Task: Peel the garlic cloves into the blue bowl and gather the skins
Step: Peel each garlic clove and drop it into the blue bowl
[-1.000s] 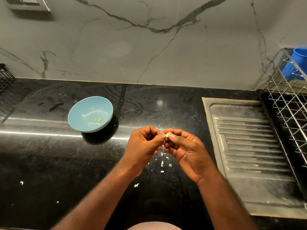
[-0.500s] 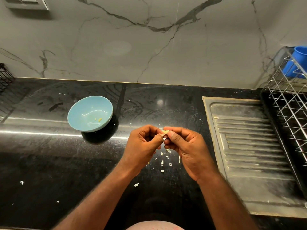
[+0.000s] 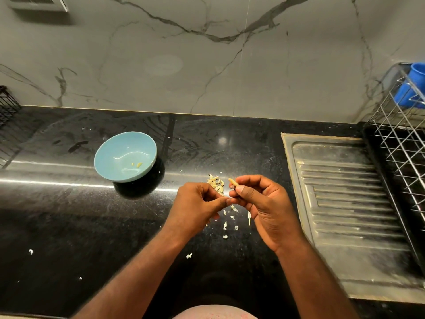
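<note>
My right hand [image 3: 262,203] pinches a small pale garlic clove [image 3: 232,182] between thumb and forefinger above the black counter. My left hand [image 3: 197,206] meets it from the left, fingertips pinched at the clove's lower end, on a bit of skin too small to make out. A little heap of unpeeled cloves [image 3: 216,182] lies on the counter just beyond the left hand. White skin flakes [image 3: 230,219] are scattered under and in front of both hands. The blue bowl [image 3: 108,153] stands to the left, holding two small yellowish pieces.
A steel sink drainboard [image 3: 345,203] lies to the right, with a wire dish rack [image 3: 404,146] holding a blue cup [image 3: 411,88] beyond it. A dark wire basket [image 3: 7,107] sits at the far left. Stray skin bits [image 3: 30,251] dot the black counter [image 3: 57,226].
Both hands have drawn slightly apart and lower, so the heap of cloves behind them now shows. The clove stays in the right hand's pinch.
</note>
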